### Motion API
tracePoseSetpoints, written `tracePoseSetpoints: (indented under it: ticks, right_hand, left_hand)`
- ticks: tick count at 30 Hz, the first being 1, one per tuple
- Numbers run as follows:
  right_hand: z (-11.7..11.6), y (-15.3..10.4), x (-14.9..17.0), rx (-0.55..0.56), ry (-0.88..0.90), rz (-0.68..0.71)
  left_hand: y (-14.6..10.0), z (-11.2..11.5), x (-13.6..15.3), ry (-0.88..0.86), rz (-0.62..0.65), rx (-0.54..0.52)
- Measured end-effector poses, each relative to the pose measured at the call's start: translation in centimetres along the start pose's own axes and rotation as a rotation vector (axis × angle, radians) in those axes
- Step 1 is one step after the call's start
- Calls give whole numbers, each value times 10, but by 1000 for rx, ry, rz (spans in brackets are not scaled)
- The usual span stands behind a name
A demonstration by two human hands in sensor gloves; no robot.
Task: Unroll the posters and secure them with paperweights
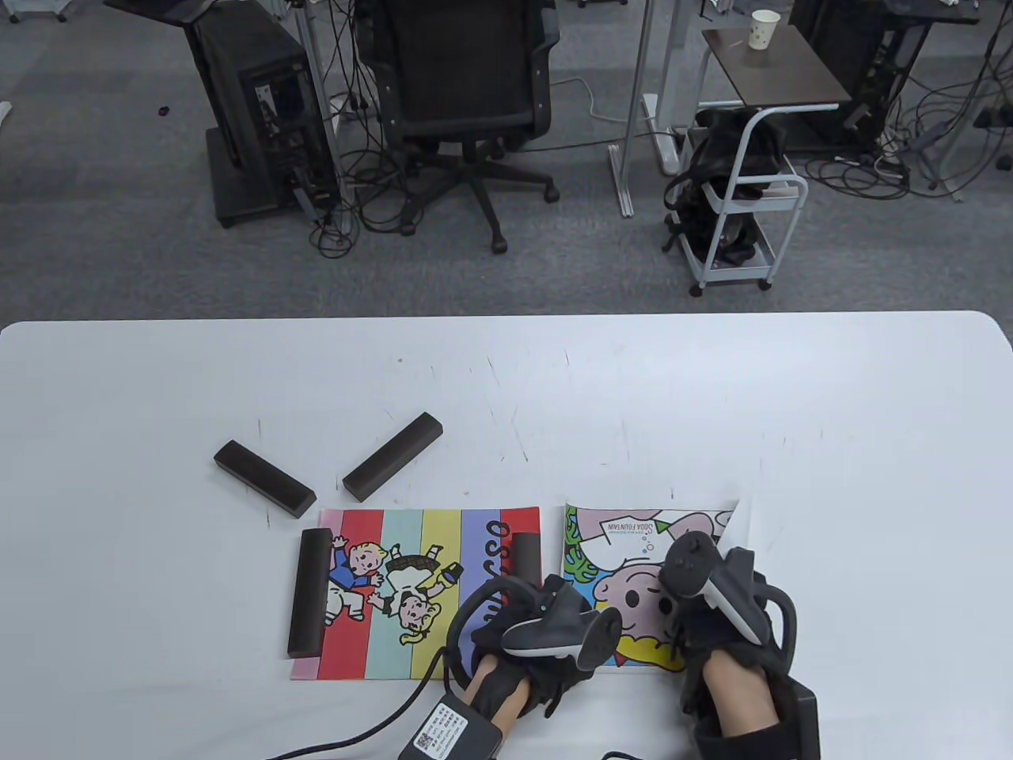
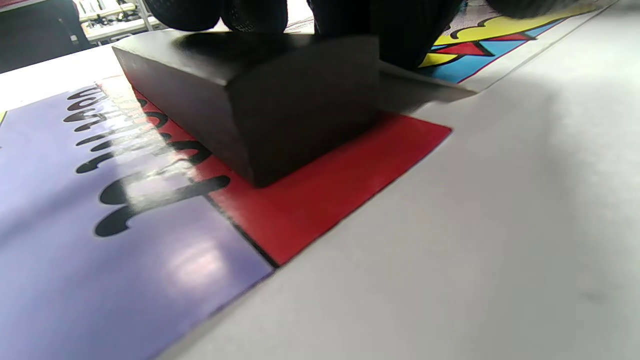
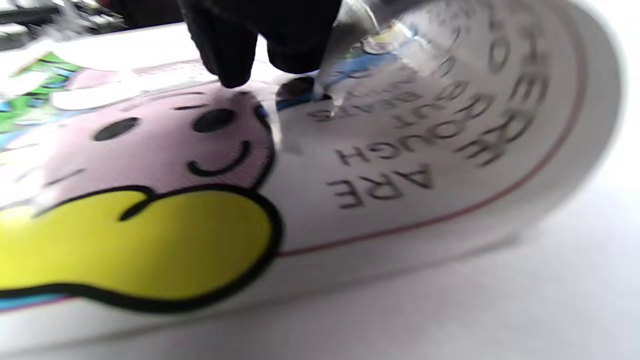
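Landmark = striped poster (image 1: pixel 411 590), flat on the table (image 1: pixel 712 396). One dark block (image 1: pixel 308 592) sits along its left edge, a second block (image 2: pixel 260 100) along its right edge on the red stripe, so both ends that want to curl are weighted. Left hand (image 1: pixel 538 633) is at that right-edge block; the left wrist view shows gloved fingers (image 2: pixel 395 30) on top of and against the far side of it. Whether it's gripping or just resting there, cannot tell.

Second poster (image 1: pixel 633 586) (pink cartoon face) lies just right of the striped one, edges nearly meeting. Right hand (image 1: pixel 712 609) is pressing down on it with fingertips (image 3: pixel 235 60), not grasping anything. Reason is obvious in the right wrist view: the sheet's right side bows up off the table, so it springs back if let go. Its far right corner is also lifted in the table view.

Two spare blocks (image 1: pixel 265 478) (image 1: pixel 392 467) lie just beyond the striped poster's far left corner, angled toward each other in a V, not touching, within left-hand reach.

My read: first poster done, second held but unweighted; next move probably left hand fetching a spare block
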State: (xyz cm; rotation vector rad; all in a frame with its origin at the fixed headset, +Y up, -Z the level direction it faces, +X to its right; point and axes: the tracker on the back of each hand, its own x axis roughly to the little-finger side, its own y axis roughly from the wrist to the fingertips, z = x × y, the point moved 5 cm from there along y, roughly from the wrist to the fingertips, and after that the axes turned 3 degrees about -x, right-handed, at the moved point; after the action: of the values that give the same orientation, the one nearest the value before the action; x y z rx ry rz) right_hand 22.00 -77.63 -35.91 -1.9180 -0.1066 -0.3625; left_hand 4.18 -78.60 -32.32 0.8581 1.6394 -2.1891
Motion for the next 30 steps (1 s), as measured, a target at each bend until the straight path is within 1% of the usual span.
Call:
tracePoseSetpoints:
  ticks: [3, 7, 11, 14, 16, 20, 27, 30]
  right_hand:
    - [-1, 2, 20, -8, 1, -136]
    - [-2, 7, 43, -8, 27, -245]
    - [1, 8, 62, 30, 22, -345]
    - [1, 9, 77, 35, 54, -399]
    - [-2, 10, 85, 16, 81, -422]
    - [-2, 9, 95, 27, 84, -462]
    - [-5, 12, 103, 2, 149, -459]
    - [-6, 12, 105, -8, 177, -455]
  left_hand:
    - [0, 0, 0, -5, 0, 1]
    - [0, 0, 1, -7, -2, 4]
    - [0, 0, 1, -10, -4, 5]
    - [-1, 0, 1, -12, -5, 5]
    - [-1, 0, 1, -13, -5, 6]
    - [-1, -1, 1, -12, -6, 7]
    - [-1, -1, 2, -12, -5, 8]
    - [-2, -3, 6, -66, -4, 16]
